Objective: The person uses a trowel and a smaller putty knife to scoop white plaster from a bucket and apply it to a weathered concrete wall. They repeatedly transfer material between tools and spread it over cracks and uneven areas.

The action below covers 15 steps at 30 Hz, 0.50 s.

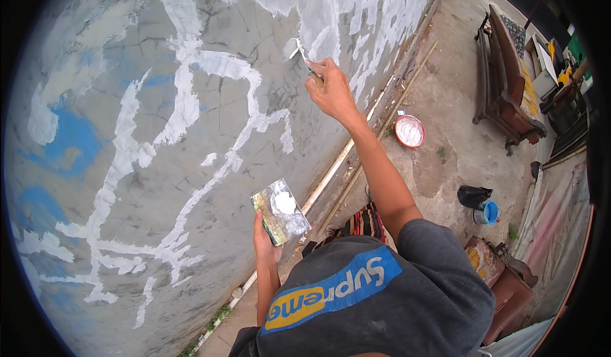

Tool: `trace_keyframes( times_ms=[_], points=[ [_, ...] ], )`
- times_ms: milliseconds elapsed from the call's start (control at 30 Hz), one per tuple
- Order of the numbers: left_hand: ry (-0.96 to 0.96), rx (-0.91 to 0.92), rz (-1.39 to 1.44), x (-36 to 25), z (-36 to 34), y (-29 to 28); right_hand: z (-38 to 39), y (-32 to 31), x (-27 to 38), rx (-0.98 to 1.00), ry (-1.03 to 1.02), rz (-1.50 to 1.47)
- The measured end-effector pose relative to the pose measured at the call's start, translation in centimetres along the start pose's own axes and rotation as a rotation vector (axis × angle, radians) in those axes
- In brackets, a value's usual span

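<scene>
My right hand [334, 92] reaches up to the grey wall [223, 112], its fingers closed round the handle of a putty knife [316, 78]. The blade, mostly hidden by the fingers, meets the wall beside a fresh ridge of white putty [294, 49]. Lower down, my left hand [264, 239] grips the edge of a flat rectangular board [283, 222]. A dab of white putty [284, 202] lies on that stained board, which is held just out from the wall. White putty strips [184, 96] run along the wall's cracks.
A red-rimmed basin of white putty [409, 131] stands on the concrete floor to the right. Beyond it are a wooden bench [507, 70], a blue bucket [489, 213] and a black bag [473, 196]. A long pole [394, 116] lies along the wall's foot.
</scene>
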<state>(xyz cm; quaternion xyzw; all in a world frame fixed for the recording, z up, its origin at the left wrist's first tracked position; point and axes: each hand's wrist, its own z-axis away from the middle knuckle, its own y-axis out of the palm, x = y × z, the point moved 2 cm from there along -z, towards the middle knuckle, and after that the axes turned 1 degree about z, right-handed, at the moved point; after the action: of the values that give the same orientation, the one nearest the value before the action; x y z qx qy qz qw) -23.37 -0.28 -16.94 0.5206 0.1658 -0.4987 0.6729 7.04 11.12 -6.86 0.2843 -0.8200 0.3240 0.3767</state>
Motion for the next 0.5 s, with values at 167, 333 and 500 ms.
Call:
trace_keyframes(
  times_ms=[167, 333, 500],
  points=[
    [-0.024, 0.01, -0.014, 0.9, -0.7, -0.6, 4.5, 0.7, 3.9, 0.217, 0.013, -0.087],
    [-0.04, 0.079, -0.006, 0.2, -1.0, 0.2, 0.4, -1.7, 1.7, -0.05, 0.026, 0.003],
    [-0.02, -0.013, 0.025, 0.6, -0.9, -0.2, 1.5, 0.5, 3.0, -0.008, -0.045, 0.004]
  ],
)
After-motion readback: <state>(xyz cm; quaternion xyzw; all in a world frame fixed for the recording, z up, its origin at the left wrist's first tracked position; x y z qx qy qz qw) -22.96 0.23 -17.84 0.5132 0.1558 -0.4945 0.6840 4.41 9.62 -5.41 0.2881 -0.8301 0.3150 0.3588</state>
